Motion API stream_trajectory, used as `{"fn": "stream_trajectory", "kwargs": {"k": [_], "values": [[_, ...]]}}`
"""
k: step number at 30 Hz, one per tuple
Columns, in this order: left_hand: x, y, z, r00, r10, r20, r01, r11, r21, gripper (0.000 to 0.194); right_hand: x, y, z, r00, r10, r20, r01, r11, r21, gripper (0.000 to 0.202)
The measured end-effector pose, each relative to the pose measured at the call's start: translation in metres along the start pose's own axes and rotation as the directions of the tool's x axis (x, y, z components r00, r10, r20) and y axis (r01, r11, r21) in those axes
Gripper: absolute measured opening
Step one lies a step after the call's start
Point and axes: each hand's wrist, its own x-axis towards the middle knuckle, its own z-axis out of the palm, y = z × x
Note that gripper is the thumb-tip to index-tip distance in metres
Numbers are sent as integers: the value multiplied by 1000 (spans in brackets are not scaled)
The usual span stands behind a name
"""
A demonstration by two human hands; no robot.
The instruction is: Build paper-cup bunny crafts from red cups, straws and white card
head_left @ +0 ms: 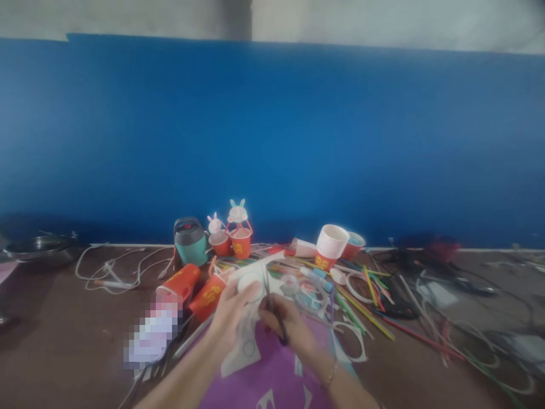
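Note:
My left hand (232, 312) grips a sheet of white paper (240, 360) with round outlines drawn on it, its thumb lying across the upper part. In my right hand (289, 324) is a pair of dark scissors (266, 281), the blades pointing away from me beside the paper. The picture is too blurred to tell whether the blades touch the paper. Below both hands lies a purple sheet (272, 375) with white paper scraps on it. A cut-out paper ring (351, 343) rests right of my right wrist.
Red paper cups lie on their sides (210, 292) to the left; a white-rimmed cup stack (332, 244) stands behind. Two cups hold paper rabbit figures (237, 213). A teal container (191, 244), coloured sticks (361, 309), tape rolls (313, 295), cables (113, 272) and a pixelated patch surround the work.

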Motion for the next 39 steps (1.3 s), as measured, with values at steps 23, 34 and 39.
{"fn": "stream_trajectory", "kwargs": {"k": [23,34,39], "values": [[-8,-5,7,999,-22,-46,18,996,-84,40,-1,4,1,1000,-21,11,22,999,-44,42],[-7,-7,6,1000,-18,-24,16,996,-90,38,1,11,1,999,-43,-18,42,999,-28,41],[-7,-6,5,1000,-22,0,21,997,-79,40,1,11,2,999,-43,-13,43,998,35,42]]}}
